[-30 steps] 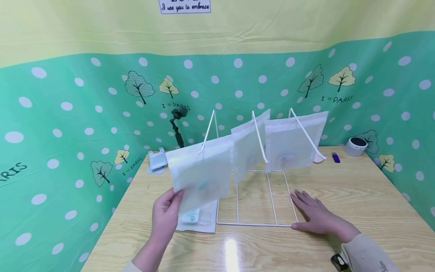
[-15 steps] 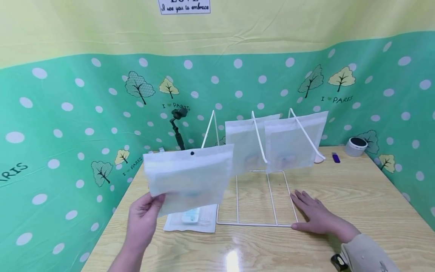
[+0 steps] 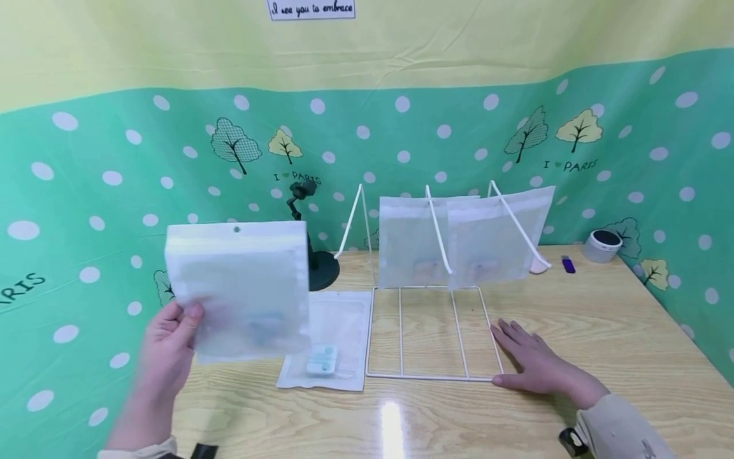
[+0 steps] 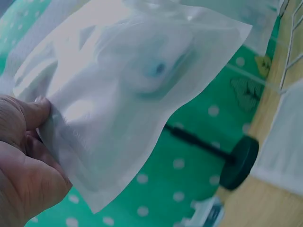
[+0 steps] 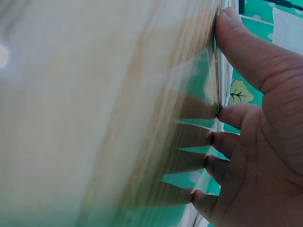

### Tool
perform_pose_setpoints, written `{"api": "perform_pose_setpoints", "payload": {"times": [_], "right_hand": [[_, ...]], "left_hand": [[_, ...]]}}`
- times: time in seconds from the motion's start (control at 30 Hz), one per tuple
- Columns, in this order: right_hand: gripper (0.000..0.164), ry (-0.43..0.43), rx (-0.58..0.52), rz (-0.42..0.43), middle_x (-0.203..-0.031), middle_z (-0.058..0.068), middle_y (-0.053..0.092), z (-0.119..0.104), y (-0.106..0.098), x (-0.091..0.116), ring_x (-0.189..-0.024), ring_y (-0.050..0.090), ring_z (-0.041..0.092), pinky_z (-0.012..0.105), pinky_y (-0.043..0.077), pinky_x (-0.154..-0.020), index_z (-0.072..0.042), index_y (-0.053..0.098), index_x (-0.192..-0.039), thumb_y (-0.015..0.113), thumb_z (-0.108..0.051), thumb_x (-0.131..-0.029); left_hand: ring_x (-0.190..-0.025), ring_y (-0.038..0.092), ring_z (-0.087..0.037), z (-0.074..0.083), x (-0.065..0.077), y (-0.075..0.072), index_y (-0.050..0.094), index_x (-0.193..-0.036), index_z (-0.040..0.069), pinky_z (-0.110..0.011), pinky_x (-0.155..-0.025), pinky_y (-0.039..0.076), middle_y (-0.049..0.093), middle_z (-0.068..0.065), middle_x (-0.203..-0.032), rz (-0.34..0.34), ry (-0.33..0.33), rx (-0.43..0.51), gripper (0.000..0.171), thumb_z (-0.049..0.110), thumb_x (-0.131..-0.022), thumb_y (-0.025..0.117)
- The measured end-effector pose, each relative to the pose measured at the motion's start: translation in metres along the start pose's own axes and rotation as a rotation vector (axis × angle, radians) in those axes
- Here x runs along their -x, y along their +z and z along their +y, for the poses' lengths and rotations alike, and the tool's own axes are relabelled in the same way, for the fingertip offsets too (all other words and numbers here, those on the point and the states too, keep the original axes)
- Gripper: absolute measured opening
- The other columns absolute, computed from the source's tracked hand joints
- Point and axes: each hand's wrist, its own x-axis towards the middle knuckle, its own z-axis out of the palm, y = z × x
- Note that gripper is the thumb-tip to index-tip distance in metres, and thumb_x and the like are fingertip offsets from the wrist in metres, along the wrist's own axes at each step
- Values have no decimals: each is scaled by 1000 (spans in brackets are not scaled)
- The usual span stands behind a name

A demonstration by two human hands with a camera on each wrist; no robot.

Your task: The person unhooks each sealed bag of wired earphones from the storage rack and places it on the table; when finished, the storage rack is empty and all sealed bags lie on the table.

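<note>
My left hand (image 3: 169,347) pinches the left edge of a translucent white zip bag (image 3: 246,274) between thumb and fingers, holding it upright in the air. It has a hang hole at its top, and a small pale item with a teal mark (image 4: 158,66) shows through in the left wrist view. My right hand (image 3: 533,363) rests with fingers spread at the front right corner of a white wire rack (image 3: 424,377). Two similar bags, a middle one (image 3: 404,236) and a right one (image 3: 487,236), hang on the rack's prongs. The left prong (image 3: 350,223) carries no bag.
Another bag (image 3: 350,319) containing a small pale box (image 3: 322,360) lies left of the rack. Behind it stands a black round-based stand (image 3: 323,271). A white cylinder (image 3: 601,248) and a purple USB stick (image 3: 568,264) are at the back right; patterned cloth surrounds the table.
My left hand has drawn the bag off the left prong and carried it left. The middle bag, pushed askew earlier, now hangs straight. My right hand has stayed put.
</note>
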Motion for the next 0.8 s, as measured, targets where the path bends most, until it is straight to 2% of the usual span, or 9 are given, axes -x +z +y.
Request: {"api": "perform_pose_setpoints", "payload": {"times": [0.07, 0.13, 0.23, 0.37, 0.57, 0.63, 0.7, 0.77, 0.8], "right_hand": [[101, -4, 4, 5, -153, 31, 24, 0, -1, 0, -138, 18, 55, 76, 15, -103, 3, 34, -148, 68, -62, -79], [100, -5, 4, 6, -153, 31, 24, -1, -2, 0, -138, 18, 55, 76, 16, -103, 3, 34, -148, 69, -61, -79], [100, -1, 1, 2, -153, 31, 23, -1, -3, 0, -138, 18, 55, 76, 15, -103, 3, 34, -148, 69, -61, -79], [100, 3, 4, 5, -153, 31, 24, -1, -3, 0, -138, 18, 55, 76, 15, -103, 2, 34, -149, 69, -61, -79], [101, 12, -1, -7, -153, 31, 23, 0, -2, 0, -138, 17, 55, 76, 15, -103, 2, 33, -149, 69, -61, -79], [101, 15, -4, -14, -154, 31, 23, 0, -1, -1, -138, 17, 55, 76, 14, -103, 2, 33, -149, 68, -61, -79], [101, 17, -3, -20, -154, 31, 22, -1, -1, -1, -138, 16, 55, 76, 14, -103, 2, 33, -149, 68, -62, -79], [101, 17, -3, -19, -154, 31, 22, -1, -1, -1, -138, 16, 55, 76, 14, -103, 2, 33, -149, 68, -62, -79], [101, 16, -2, -14, -154, 31, 23, -1, 0, -1, -138, 17, 55, 76, 15, -103, 2, 33, -149, 68, -62, -79]], "left_hand": [[-76, 59, -5, 0, -1, -18, 67, -110, 1, -15, -69, 51, 67, 2, -87, 0, -23, 10, 30, -8, -100, 41], [-79, 61, -4, 0, -1, -36, 67, -113, 5, -14, -71, 51, 67, 3, -90, -8, -67, -24, 32, -7, -100, 40], [-90, 66, -7, -3, -2, -64, 66, -118, 9, -17, -76, 54, 71, 1, -105, -31, -150, -73, 33, -4, -101, 41], [-87, 68, -7, -16, -2, -97, 68, -115, 17, -19, -72, 55, 72, 3, -101, -30, -276, -136, 32, 1, -102, 43], [-82, 64, -5, -41, 1, -136, 63, -111, 36, -22, -68, 55, 69, 11, -94, -2, -496, -360, 26, 15, -103, 48], [-82, 63, -5, -49, 1, -142, 58, -128, 29, -24, -69, 56, 65, 17, -94, -6, -580, -456, 27, 23, -103, 49], [-83, 63, -4, -56, 0, -145, 42, -146, 17, -27, -72, 56, 63, 19, -96, -31, -656, -551, 45, 29, -103, 48], [-87, 63, -4, -62, -2, -146, 22, -153, 2, -29, -75, 56, 62, 14, -104, -58, -711, -636, 63, 33, -104, 45], [-90, 62, -6, -65, -3, -146, 14, -152, -5, -30, -77, 56, 63, 6, -110, -77, -725, -677, 68, 34, -105, 43]]}}
